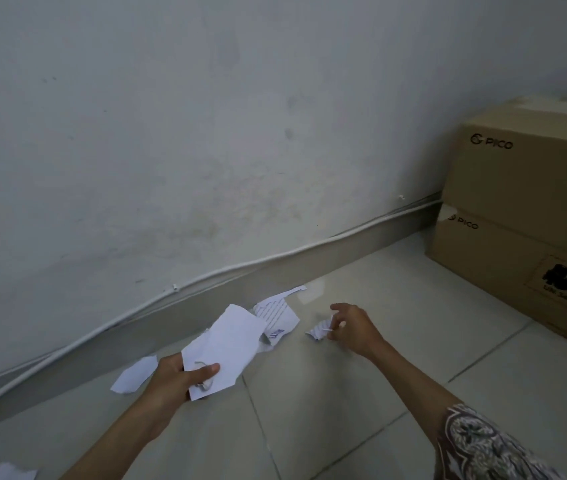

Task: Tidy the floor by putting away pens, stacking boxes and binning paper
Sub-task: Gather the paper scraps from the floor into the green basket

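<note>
My left hand (176,377) grips a bundle of white torn paper sheets (226,344), thumb pressed on top. My right hand (353,325) pinches a small crumpled paper scrap (320,330) just above the floor tiles. A printed, lined torn sheet (277,315) lies on the floor near the skirting, partly hidden behind the held bundle. Another white scrap (133,375) lies left of my left hand, and a further piece (8,472) shows at the bottom left edge. Two brown cardboard boxes (524,216) marked PICO stand stacked at the right against the wall.
A white wall with a grey skirting board (206,303) and a white cable (240,266) running along it bounds the far side. Pale floor tiles (344,410) stretch toward me. No pens or bin are in view.
</note>
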{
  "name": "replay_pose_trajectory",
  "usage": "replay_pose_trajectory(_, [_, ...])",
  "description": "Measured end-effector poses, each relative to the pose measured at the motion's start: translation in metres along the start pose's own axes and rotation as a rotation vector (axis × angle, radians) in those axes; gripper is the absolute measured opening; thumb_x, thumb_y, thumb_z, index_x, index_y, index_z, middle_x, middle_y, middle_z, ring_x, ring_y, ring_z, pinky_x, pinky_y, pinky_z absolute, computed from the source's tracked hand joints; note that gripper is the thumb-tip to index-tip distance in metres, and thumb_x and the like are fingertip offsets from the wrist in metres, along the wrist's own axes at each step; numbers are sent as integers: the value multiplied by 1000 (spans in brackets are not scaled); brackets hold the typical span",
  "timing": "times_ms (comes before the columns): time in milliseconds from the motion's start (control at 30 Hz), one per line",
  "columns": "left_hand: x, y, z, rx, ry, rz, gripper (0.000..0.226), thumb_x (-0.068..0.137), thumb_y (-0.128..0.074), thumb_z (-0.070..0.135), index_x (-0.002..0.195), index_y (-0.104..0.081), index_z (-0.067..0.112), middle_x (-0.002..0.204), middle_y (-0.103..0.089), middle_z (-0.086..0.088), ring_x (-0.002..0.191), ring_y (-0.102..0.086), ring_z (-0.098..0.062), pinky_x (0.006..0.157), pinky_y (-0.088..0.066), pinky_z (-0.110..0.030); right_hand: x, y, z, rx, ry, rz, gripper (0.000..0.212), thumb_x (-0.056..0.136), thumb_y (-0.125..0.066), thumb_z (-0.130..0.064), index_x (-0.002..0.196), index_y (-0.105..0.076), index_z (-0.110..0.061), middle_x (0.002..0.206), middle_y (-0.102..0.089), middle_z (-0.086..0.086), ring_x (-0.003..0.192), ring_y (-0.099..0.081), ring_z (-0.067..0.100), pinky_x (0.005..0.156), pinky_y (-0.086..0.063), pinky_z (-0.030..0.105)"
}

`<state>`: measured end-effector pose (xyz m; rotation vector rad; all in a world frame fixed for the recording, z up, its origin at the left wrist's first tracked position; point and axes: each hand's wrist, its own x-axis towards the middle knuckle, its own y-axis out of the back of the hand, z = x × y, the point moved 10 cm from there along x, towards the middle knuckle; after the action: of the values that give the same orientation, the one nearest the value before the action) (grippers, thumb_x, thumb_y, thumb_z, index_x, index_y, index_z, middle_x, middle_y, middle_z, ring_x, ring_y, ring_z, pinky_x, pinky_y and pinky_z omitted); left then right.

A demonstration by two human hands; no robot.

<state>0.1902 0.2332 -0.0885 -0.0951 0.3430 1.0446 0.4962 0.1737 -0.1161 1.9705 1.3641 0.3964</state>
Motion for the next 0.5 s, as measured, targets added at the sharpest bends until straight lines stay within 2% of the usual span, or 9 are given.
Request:
replay_pose_trajectory(67, [0,8,1,-5,-12,16,44,83,-62,-2,43,-53,13,51,-49,-2,48,-46,-10,54,-45,-16,11,-11,0,-3,-2,-31,15,69,-80,-21,63,-67,-15,141,-45,3,123,-49,19,86,-34,17])
replay_pose_trajectory(133, [0,12,1,2,-11,24,43,83,-61,-2,44,-51,11,51,-48,-3,49,-45,-11,54,-45,-16,19,-19,3,-33,-2,-64,22,66,-81,-25,58,-63,-17,135,-49,0,120,-50,17,91,-39,21])
replay_pose_trajectory(200, [0,12,-1,-1,1,34,40,84,-62,-2,46,-52,8,53,-49,-5,50,-47,-11,55,-45,-16,24,-31,8,-113,29,-106,24,67,-77,-22,55,-58,-17,109,-60,4,102,-58,19,82,-45,25])
replay_pose_trajectory(267, [1,10,-3,-1,16,30,36,83,-63,0,49,-54,6,55,-51,-6,53,-49,-12,58,-47,-19,25,-38,12,-149,65,-84,35,68,-67,-14,49,-39,-26,83,-59,9,76,-55,21,67,-38,25])
replay_pose_trajectory(300, [1,9,-3,4,22,30,35,83,-64,1,49,-55,6,55,-52,-6,53,-50,-12,58,-47,-19,25,-39,12,-158,82,-65,39,70,-63,-11,51,-33,-28,79,-56,12,72,-50,20,65,-34,24])
replay_pose_trajectory(400, [2,10,-1,5,32,53,35,83,-63,0,49,-56,6,54,-53,-5,52,-51,-11,55,-48,-19,17,-41,5,-259,104,-54,44,81,-55,-6,54,-25,-23,81,-45,9,75,-40,18,58,-24,25])
replay_pose_trajectory(500, [1,10,1,15,40,72,34,83,-64,0,50,-56,6,54,-52,-5,52,-50,-12,54,-49,-19,10,-44,-1,-332,120,-53,43,85,-47,-5,55,-21,-22,88,-51,15,81,-46,26,63,-23,23])
